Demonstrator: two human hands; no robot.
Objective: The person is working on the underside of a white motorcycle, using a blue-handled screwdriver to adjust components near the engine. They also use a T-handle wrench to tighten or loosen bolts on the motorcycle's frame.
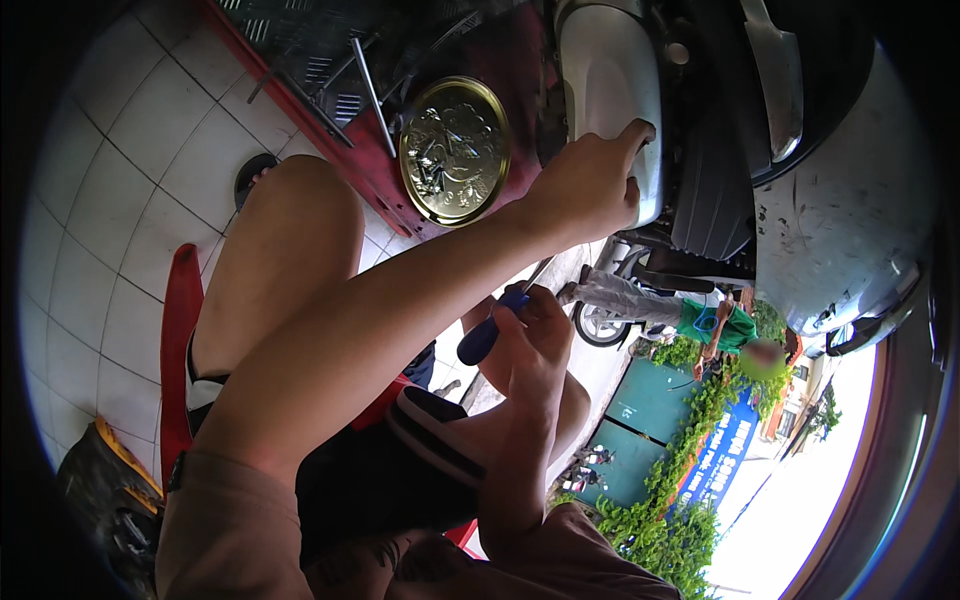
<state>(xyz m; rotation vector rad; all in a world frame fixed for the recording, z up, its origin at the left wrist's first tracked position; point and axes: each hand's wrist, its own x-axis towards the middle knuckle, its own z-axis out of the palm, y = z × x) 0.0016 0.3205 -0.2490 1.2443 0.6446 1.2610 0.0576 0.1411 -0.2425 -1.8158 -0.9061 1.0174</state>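
Observation:
My left hand (598,178) reaches across to a motorbike and lies on a smooth silver cover (610,60), thumb and forefinger apart; its other fingers are partly hidden. Closer to my body, my right hand (540,335) is closed round the blue handle of a screwdriver (480,342). The screwdriver's thin metal shaft points toward the motorbike, and its tip is hidden behind my left forearm. Left of the silver cover sits a round gold-coloured tray (455,205) with several small metal parts in it.
The tray rests on a red metal platform (385,185) with a metal rod (372,95). White floor tiles (130,200) lie at left, near a red stool (180,330). A person in a green shirt (715,320) stands beyond, near a parked motorbike (600,325).

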